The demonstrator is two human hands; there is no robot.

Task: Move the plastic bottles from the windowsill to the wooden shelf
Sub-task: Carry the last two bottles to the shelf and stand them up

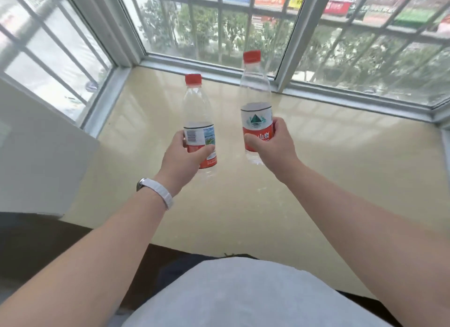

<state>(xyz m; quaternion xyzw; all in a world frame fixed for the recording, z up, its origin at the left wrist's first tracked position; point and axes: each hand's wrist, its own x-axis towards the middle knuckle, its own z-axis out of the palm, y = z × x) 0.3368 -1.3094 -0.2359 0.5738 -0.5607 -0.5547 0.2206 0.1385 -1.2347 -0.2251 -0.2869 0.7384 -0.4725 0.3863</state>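
The bottle at 11 o'clock (197,107) and the bottle at 1 o'clock (255,88) are clear, shiny plastic, and the cream windowsill (341,170) is smooth and glossy.

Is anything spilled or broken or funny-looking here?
Nothing stands out. The left hand grips the left bottle, the right hand the right bottle; both are capped and unbroken, and the windowsill looks dry.

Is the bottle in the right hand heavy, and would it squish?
Probably light: the right bottle looks clear and empty. Its thin plastic would likely dent if the right hand squeezes. Tall and narrow, it may tip easily once set down.
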